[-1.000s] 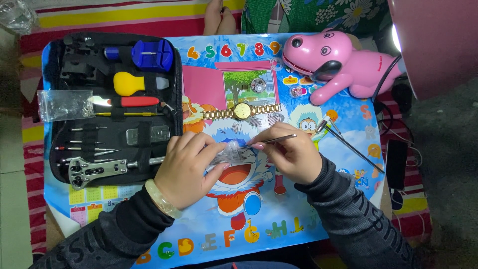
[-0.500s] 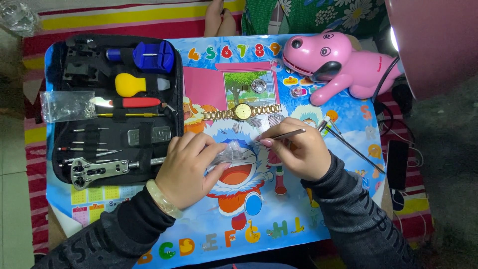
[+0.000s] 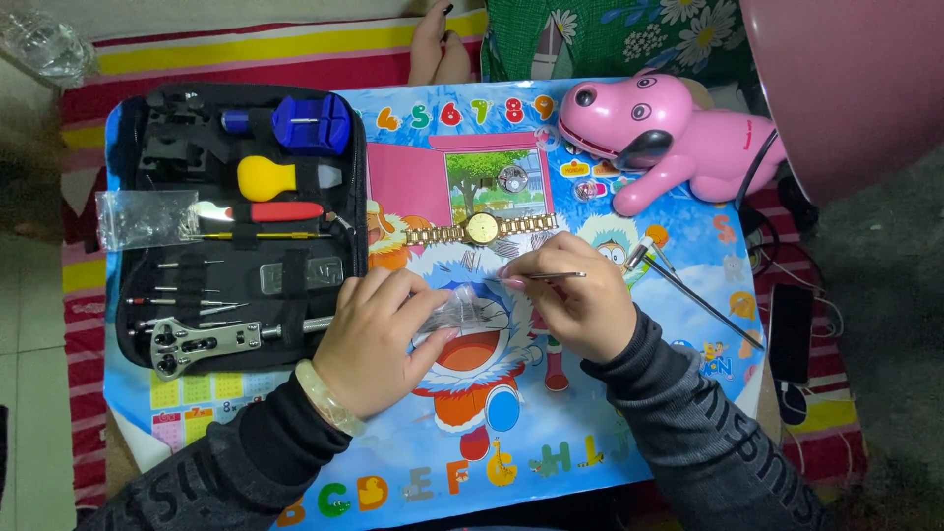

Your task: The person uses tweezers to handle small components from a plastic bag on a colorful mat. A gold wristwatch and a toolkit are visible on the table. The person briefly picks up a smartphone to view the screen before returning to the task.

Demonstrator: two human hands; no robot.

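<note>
Cartoon-printed desk (image 3: 590,433) carries a small clear bag (image 3: 462,307) pinched in the left hand (image 3: 379,339), while the right hand (image 3: 585,310) grips tweezers (image 3: 546,276) lying crosswise just above it, tips pointing right

"What is on your little table (image 3: 688,413)?"

"Your table has a bright cartoon top with letters and numbers. A black tool case (image 3: 241,226) lies open along its left edge. A pink toy dog (image 3: 659,133) sits at the far right corner."

"And in the middle?"

"A gold watch (image 3: 482,229) lies flat there. Just past it, toward the far edge, is a small round metal part (image 3: 509,178). A thin metal tool (image 3: 693,292) lies slanted near the right edge. Your two hands rest on a small clear plastic bag (image 3: 462,305) near the middle."
</note>
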